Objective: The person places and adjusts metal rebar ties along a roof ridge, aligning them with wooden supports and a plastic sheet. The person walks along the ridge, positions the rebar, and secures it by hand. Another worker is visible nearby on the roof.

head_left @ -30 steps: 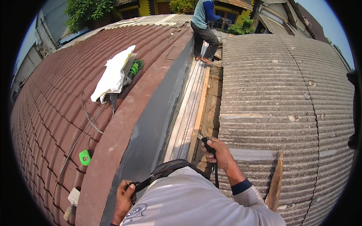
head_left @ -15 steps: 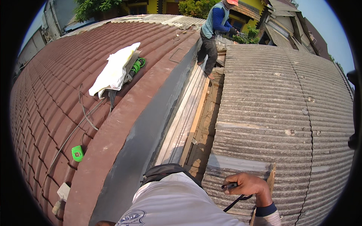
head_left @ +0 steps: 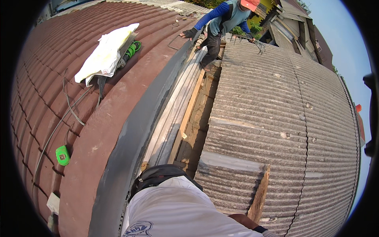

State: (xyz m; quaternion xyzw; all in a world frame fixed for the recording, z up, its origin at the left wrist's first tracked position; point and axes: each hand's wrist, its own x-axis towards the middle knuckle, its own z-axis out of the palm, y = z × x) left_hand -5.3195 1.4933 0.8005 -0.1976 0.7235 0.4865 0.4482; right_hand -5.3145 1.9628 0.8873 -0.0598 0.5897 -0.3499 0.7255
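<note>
Packages: one white sack (head_left: 104, 53), long and flat, is laid on the red tiled roof (head_left: 51, 91), upper left.
Labels: a round blue emblem (head_left: 138, 230) is seen on the white shirt (head_left: 177, 209), lower edge.
Tape measure (head_left: 62, 155): one, green, lies on the tiles, left.
Wooden offcut (head_left: 259, 197): one, lies on the grey corrugated roof (head_left: 276, 110), just beside the right forearm (head_left: 241, 218).
Offcut axis: long axis runs away from the person, tilted slightly right; the pointed end is farthest.
Right hand: cut off by the lower edge; grip cannot be told.
Left hand: outside the picture; grip cannot be told.
Co-worker (head_left: 225, 19): one, at the far end.
</note>
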